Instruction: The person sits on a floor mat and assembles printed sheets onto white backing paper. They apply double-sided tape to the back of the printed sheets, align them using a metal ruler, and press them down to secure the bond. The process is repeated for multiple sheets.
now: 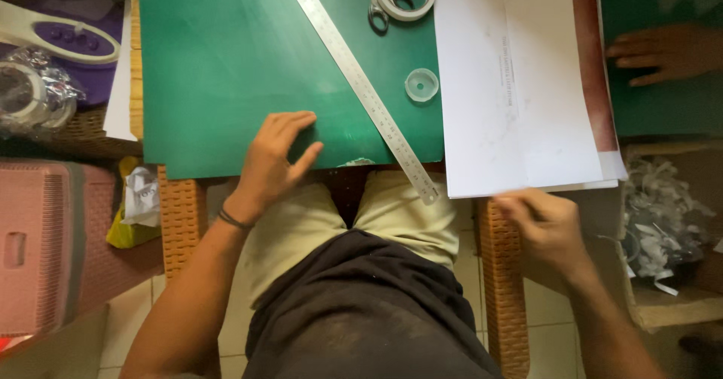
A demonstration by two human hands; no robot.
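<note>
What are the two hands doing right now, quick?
Left hand: open, resting on the green mat, holding nothing.
Right hand: blurred at the white paper edge; grip cannot be told.

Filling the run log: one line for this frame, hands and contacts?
left hand: flat on green mat near edge | right hand: at white paper sheets corner, blurred | steel ruler: diagonal on mat, untouched | another person's hand: far right

You have one view only, from the camera worn on your head. It looks almost straight down over your lap and the near edge of the counter (181, 198), at close range. Your forearms enter from the bottom corners. The green mat (218, 62) fills the upper middle; the tiled floor (128, 311) shows below. No second view overlaps it.
</note>
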